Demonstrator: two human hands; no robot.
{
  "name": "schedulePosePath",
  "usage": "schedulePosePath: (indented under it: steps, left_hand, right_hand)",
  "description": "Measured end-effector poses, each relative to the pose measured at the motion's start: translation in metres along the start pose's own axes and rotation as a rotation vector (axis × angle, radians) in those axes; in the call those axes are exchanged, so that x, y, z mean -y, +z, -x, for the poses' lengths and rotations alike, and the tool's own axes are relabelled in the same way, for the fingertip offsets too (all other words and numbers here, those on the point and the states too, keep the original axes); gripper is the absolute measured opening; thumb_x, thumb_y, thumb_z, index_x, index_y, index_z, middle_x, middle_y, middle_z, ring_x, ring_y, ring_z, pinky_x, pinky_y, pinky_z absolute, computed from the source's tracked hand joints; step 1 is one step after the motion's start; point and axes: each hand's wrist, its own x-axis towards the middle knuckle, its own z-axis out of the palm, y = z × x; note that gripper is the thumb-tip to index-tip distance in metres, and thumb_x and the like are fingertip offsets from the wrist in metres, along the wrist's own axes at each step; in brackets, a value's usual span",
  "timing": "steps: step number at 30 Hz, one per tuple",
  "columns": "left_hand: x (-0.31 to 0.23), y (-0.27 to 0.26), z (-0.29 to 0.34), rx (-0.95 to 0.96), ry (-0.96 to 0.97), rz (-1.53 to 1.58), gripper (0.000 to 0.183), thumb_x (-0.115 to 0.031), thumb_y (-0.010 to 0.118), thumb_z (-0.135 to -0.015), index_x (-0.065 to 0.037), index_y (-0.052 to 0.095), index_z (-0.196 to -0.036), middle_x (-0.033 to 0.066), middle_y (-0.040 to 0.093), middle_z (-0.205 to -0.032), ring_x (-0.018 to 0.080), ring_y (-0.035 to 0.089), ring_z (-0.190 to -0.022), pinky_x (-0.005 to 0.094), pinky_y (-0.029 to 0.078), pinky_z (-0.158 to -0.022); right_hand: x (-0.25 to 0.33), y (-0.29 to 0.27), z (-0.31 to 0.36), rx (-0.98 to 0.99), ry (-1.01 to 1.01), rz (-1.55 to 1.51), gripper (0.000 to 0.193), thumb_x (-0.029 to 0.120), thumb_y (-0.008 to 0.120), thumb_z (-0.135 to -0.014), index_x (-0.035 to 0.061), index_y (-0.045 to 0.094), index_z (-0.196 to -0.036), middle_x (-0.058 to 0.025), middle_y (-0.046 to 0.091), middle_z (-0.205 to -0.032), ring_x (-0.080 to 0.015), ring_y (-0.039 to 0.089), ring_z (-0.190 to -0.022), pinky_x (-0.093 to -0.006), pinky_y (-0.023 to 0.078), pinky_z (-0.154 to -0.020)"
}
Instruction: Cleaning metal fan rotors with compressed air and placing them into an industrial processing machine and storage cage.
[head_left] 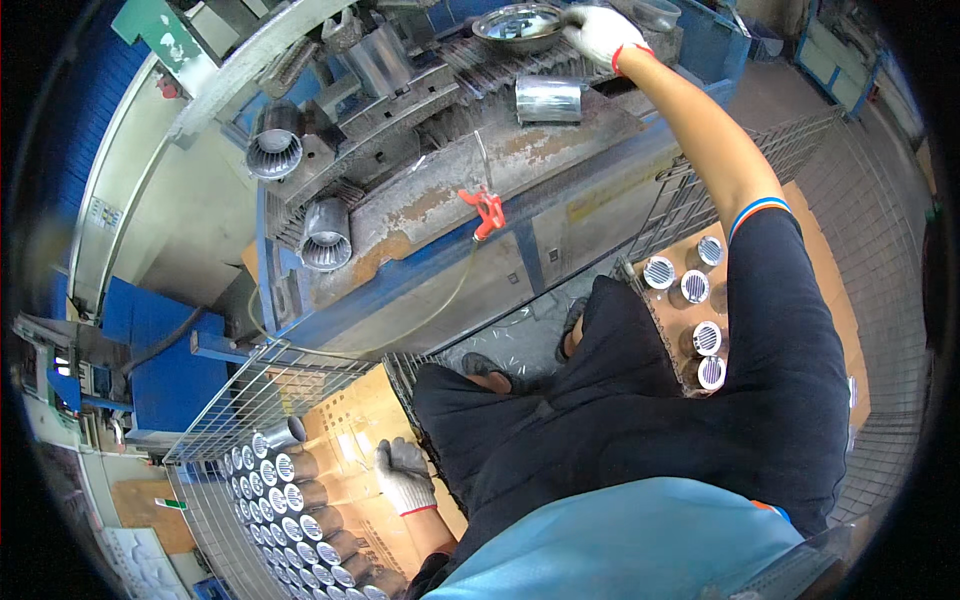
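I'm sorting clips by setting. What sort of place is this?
Most likely a metalworking factory floor: a heavy blue machine bench carrying finned metal cylinders, and wire-mesh crates packed with rows of the same parts, handled with gloved hands.

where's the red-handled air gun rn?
Head view, centre: the red-handled air gun hangs at the front edge of the rusty blue machine bed, hose trailing down, below the shiny metal cylinder.
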Motion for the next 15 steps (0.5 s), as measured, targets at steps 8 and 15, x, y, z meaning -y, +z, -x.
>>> schedulePosePath:
  steps: [8,15]
  left_hand:
    - [0.012,0.024,0.016,-0.116,0.076,-0.012,0.033,-0.029,0.055,-0.108,-0.014,0.043,-0.08,-0.0016,0.035,-0.067,0.0137,0.037,-0.057,0.0313,0.033,-0.054]
    - [0.005,0.0,0.017,0.055,-0.033,0.012,0.032,-0.029,0.054,-0.108,-0.014,0.042,-0.081,-0.0009,0.032,-0.064,0.014,0.034,-0.055,0.0308,0.03,-0.051]
  right_hand:
    - [-0.002,-0.016,0.039,0.002,-0.063,0.082,0.043,0.037,0.057,-0.1,0.0117,0.069,-0.133,-0.0194,0.073,-0.123,-0.0396,0.068,-0.115,-0.047,0.053,-0.102]
    - [0.015,-0.024,0.039,-0.165,0.004,-0.05,0.042,0.036,0.056,-0.1,0.0105,0.07,-0.13,-0.0194,0.073,-0.123,-0.0395,0.068,-0.116,-0.0466,0.053,-0.102]
